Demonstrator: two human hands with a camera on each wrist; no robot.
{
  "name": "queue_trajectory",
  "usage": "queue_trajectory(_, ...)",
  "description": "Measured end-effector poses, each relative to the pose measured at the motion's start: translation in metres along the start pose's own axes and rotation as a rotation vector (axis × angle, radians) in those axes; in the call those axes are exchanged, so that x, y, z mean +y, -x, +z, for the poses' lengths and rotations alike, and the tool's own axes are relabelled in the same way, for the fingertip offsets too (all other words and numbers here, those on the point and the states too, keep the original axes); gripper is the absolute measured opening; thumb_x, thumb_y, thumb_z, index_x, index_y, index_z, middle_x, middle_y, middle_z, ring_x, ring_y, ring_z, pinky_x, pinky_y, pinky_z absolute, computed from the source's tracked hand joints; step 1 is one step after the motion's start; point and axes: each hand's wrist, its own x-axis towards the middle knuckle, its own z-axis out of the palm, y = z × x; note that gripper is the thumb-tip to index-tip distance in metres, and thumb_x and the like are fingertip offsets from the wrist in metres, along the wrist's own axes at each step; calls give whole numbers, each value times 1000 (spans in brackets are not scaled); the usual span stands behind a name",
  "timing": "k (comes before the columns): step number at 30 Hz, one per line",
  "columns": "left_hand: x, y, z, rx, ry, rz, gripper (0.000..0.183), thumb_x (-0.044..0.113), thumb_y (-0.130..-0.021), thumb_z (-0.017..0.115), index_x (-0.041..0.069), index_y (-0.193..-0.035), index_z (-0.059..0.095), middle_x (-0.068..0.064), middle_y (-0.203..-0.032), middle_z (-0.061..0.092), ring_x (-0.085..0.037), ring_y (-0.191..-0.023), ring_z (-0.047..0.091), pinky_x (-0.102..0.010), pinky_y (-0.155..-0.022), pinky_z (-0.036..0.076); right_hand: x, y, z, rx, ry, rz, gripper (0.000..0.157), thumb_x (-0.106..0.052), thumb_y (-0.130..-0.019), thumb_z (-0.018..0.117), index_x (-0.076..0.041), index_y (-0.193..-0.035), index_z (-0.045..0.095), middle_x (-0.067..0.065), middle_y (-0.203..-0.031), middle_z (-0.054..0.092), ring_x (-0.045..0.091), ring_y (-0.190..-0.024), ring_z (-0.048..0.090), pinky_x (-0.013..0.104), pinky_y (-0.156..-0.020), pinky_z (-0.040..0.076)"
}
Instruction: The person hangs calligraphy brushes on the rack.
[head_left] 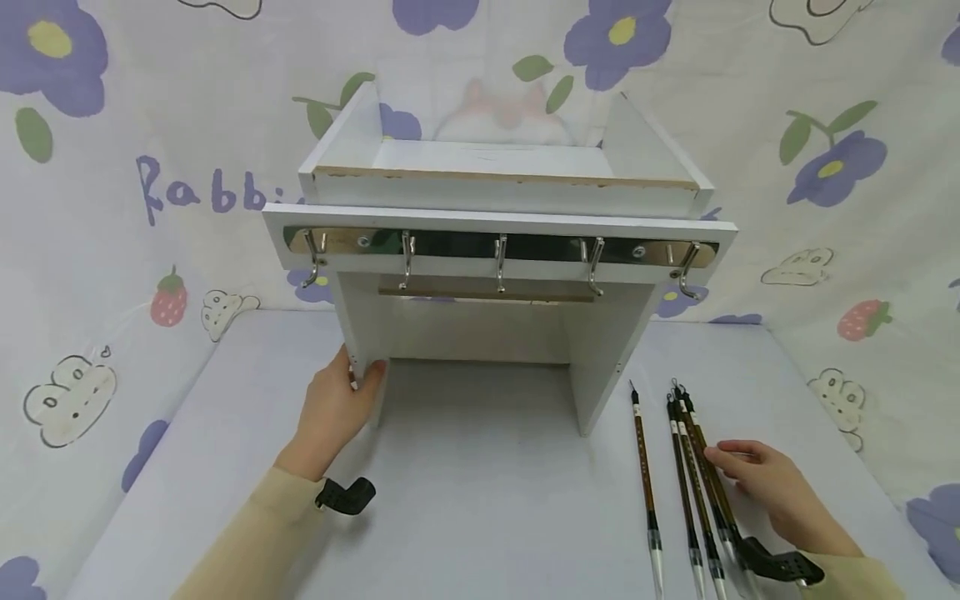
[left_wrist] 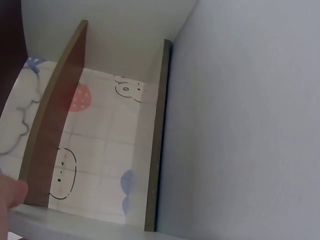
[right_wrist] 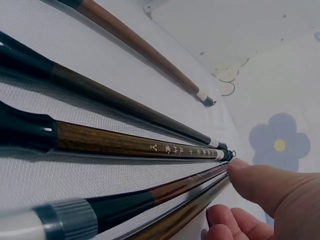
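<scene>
rack (head_left: 450, 269): on table (head_left: 480, 500) | hooks (head_left: 500, 265): rack front | brushes (head_left: 696, 483): right of rack

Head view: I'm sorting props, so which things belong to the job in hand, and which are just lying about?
Apparently in the job:
white hooked rack, gripped by the left hand
brushes, the right hand beside them

Just around:
patterned backdrop
black wrist devices, worn

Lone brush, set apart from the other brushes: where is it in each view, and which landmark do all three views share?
Head: lone brush at lower right, just left of the other brushes.
Left wrist: not in it.
Right wrist: slanting across the upper part, above the other brushes.
Shared landmark: patterned cloth.
</scene>
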Motion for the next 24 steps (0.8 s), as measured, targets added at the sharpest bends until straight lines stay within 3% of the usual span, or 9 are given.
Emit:
queue_trajectory(8,-5,0,6,90,-93,74,35,28,-100,49,4,-126,52,-24,-118,63,-40,-98,65,-53,-73,53,-1,0,2,44,24,-34,72,-48,-89,65,8,-131,47,21,-122,57,26,-101,55,28,-71,47)
queue_trajectory(24,-3,0,11,95,-134,89,35,24,-101,46,-2,-125,49,-28,-112,64,-43,-91,66,-54,-68,53,-3,-5,5,95,45,-24,55,-35,-90,69,8,-120,53,17,-106,60,26,-89,54,31,-66,45)
